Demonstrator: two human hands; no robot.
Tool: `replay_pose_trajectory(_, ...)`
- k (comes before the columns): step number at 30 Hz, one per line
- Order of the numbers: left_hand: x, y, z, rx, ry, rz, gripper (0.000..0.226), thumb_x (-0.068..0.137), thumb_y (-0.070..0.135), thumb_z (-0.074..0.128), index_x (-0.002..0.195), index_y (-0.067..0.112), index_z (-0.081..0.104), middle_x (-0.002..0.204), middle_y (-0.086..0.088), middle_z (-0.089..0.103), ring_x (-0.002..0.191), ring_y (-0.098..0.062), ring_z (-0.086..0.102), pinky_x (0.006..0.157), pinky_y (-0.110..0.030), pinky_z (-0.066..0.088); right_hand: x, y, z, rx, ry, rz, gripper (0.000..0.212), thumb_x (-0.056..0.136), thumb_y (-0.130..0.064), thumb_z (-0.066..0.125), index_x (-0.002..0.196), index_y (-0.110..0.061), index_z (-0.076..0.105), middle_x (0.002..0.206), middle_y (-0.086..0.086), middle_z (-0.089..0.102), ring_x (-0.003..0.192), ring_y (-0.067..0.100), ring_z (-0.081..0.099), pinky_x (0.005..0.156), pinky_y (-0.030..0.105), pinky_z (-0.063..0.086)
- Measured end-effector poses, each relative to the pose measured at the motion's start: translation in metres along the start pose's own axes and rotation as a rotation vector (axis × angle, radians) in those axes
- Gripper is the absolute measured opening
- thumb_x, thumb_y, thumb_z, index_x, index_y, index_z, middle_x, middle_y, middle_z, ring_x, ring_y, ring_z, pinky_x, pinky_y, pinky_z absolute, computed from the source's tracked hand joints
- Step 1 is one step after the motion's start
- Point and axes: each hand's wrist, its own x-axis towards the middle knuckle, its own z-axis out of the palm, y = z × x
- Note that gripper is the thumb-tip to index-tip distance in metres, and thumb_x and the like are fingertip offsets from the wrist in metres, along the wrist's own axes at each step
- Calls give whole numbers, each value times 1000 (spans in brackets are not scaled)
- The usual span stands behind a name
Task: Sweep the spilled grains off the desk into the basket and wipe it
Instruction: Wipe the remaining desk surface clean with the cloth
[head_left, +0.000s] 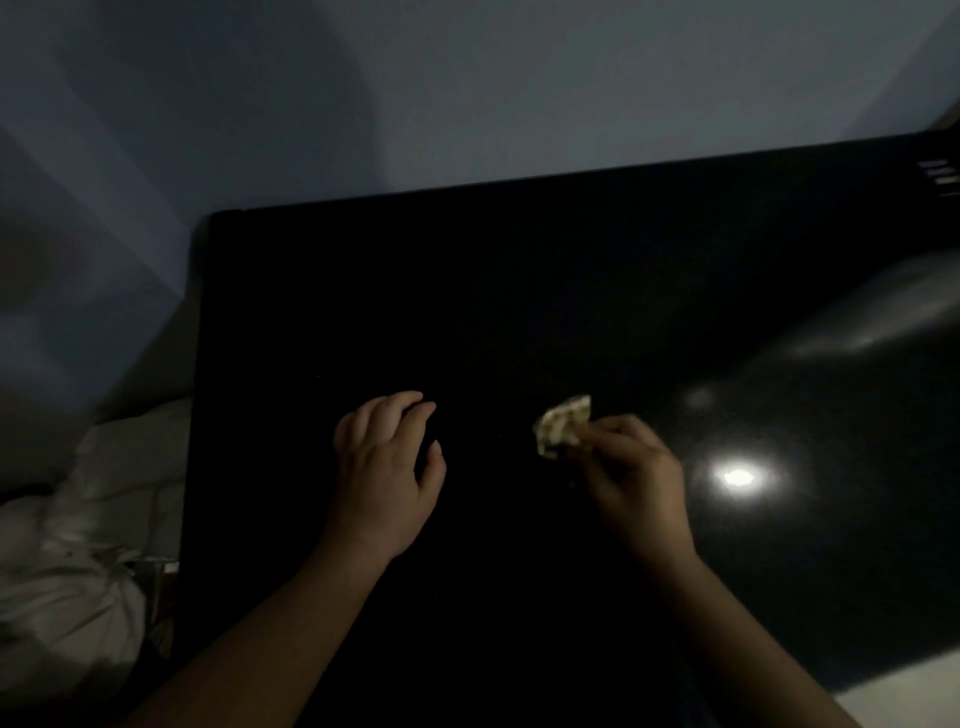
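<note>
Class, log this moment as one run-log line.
left hand: loosely curled over desk, empty | right hand: pinches crumpled wad | grains: not discernible | basket: unseen

Glossy black desk (519, 312), pale speckled crumpled wad (563, 423), grey-blue wall (467, 78)

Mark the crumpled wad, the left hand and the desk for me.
crumpled wad (563, 423): head view, middle of its pale creased face.
left hand (387, 457): head view, back of the hand.
desk (519, 291): head view, bare dark top.

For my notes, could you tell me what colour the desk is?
The desk is glossy black; the head view shows it.
</note>
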Motion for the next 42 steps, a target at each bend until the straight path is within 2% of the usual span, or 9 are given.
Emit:
replay_pose_trajectory(4, -1, 1, -1, 4, 16, 17, 48, 89, 41, 35, 127, 19, 54, 132, 3, 49, 124, -18, 39, 106, -43, 31, 44, 13, -2, -178, 152, 77, 19, 87, -19, 67, 106, -22, 72, 96, -16, 54, 95, 10, 58, 80, 16, 42)
replay_pose_trajectory(11, 0, 2, 1, 36, 26, 6, 40, 89, 31, 50, 126, 16, 56, 131, -1, 51, 122, -21, 42, 104, -47, 34, -22, -11, 13, -194, -20, 16, 25, 86, -23, 67, 109, -32, 69, 102, -18, 54, 92, 1, 50, 77, 10, 39)
replay_pose_trajectory(15, -1, 4, 0, 70, 20, 8, 40, 90, 30, 52, 127, 15, 56, 131, -2, 50, 123, -23, 42, 105, -47, 33, -53, -22, 1, 9, -190, -1, 31, 84, -16, 69, 101, -41, 67, 102, -20, 58, 94, 1, 58, 79, 15, 47)
replay_pose_trajectory(20, -2, 3, -1, 60, 9, 14, 42, 90, 32, 49, 129, 16, 53, 133, -2, 48, 125, -21, 39, 107, -45, 31, 7, 9, -16, -192, 169, 39, 19, 86, -16, 68, 102, -24, 73, 93, -16, 54, 91, 12, 60, 78, 23, 45)
replay_pose_trajectory(23, -2, 6, -4, 60, -17, 17, 42, 91, 29, 51, 131, 14, 52, 135, -3, 47, 127, -22, 37, 109, -45, 30, 0, 19, -6, -207, 114, 109, 20, 86, -21, 69, 104, -26, 72, 96, -18, 54, 96, 11, 58, 80, 20, 44)
replay_pose_trajectory(27, -16, 12, -19, -31, -54, -5, 44, 90, 27, 55, 132, 14, 51, 134, -2, 48, 127, -21, 37, 108, -43, 32, -68, -5, 6, -173, 69, 37, 25, 87, -21, 65, 109, -33, 69, 102, -21, 52, 94, -4, 48, 80, 7, 34)
replay_pose_trajectory(32, -74, 17, -30, -59, -38, 45, 37, 88, 32, 52, 122, 16, 58, 124, 0, 55, 117, -21, 48, 101, -46, 40, -108, -22, 1, -39, -52, 57, 25, 86, -17, 67, 103, -35, 68, 103, -17, 57, 93, 2, 55, 80, 18, 45)
replay_pose_trajectory(37, -115, 15, -25, -61, -35, 120, 45, 88, 40, 40, 118, 15, 61, 119, -1, 58, 113, -18, 46, 96, -44, 42, -50, -9, -20, -191, 224, 121, 16, 85, -13, 68, 99, -16, 74, 94, -9, 58, 91, 16, 61, 78, 24, 46)
replay_pose_trajectory(42, -125, 15, -22, -39, -52, 117, 47, 88, 40, 39, 120, 13, 60, 121, -2, 58, 114, -19, 44, 97, -45, 42, -68, 1, -2, -212, 105, 115, 22, 88, -20, 65, 109, -24, 70, 105, -13, 54, 98, 4, 49, 87, 23, 43)
